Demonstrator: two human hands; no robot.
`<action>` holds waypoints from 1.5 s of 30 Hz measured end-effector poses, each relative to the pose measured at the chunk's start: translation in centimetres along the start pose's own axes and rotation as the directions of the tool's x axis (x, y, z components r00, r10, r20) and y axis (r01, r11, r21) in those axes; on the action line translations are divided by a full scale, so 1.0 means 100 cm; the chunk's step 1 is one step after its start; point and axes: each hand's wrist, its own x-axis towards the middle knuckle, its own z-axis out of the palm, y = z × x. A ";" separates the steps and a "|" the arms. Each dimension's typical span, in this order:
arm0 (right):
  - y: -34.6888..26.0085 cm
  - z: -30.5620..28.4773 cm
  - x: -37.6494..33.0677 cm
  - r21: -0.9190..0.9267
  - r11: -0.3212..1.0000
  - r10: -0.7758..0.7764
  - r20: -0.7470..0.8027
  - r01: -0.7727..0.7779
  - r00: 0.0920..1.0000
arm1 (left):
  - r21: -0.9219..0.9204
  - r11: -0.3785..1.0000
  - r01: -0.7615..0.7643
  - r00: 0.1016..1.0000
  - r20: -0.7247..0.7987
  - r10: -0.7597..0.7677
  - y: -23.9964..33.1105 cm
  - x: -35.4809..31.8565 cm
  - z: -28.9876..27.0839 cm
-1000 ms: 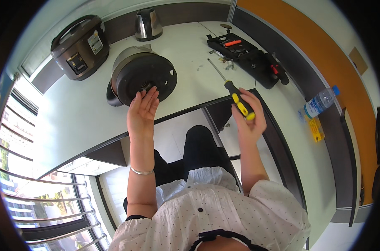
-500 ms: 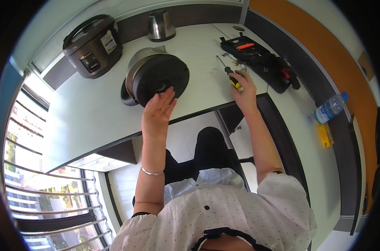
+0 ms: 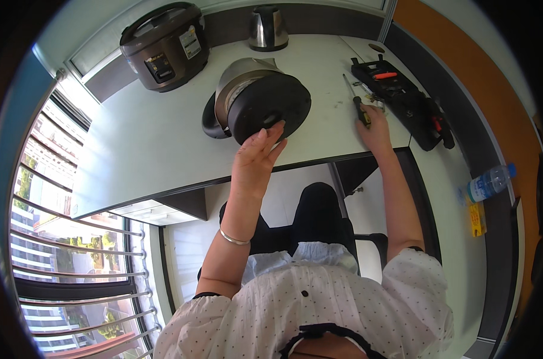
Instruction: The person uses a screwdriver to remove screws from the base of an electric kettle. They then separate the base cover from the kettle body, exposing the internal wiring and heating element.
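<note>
A steel kettle (image 3: 230,84) lies on its side on the table, its round black base (image 3: 271,99) facing me. Along the base's left edge a pale gap shows between it and the kettle's body. My left hand (image 3: 256,158) is at the base's near edge, its fingers over the black face; the far side of that grip is hidden. My right hand (image 3: 376,128) rests low on the table to the right, closed round the black and yellow handle of a screwdriver (image 3: 356,99). The screwdriver's thin shaft points away toward the back.
A black tool case (image 3: 412,107) lies beside my right hand, with small metal pieces by its edge. A rice cooker (image 3: 163,51) and another steel kettle (image 3: 269,30) stand at the back. On the right are a plastic bottle (image 3: 490,184) and a yellow pack (image 3: 476,220).
The view has shifted, so everything sits further right. The kettle's base has tilted slightly from the body, with my left hand still on it. My right hand has lowered with the screwdriver.
</note>
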 end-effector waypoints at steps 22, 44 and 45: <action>-0.191 0.013 -0.018 0.416 0.779 -0.401 -0.244 0.469 0.883 | -0.041 0.994 0.097 0.994 -0.051 -0.099 0.005 0.003 -0.005; -0.163 0.004 -0.004 0.246 0.846 -0.312 -0.492 0.474 0.812 | 0.002 0.986 0.166 0.972 -0.171 -0.164 0.011 0.002 0.003; -0.150 0.000 0.000 0.226 0.869 -0.275 -0.521 0.441 0.808 | 0.011 0.987 0.162 0.972 -0.173 -0.158 0.011 0.001 0.005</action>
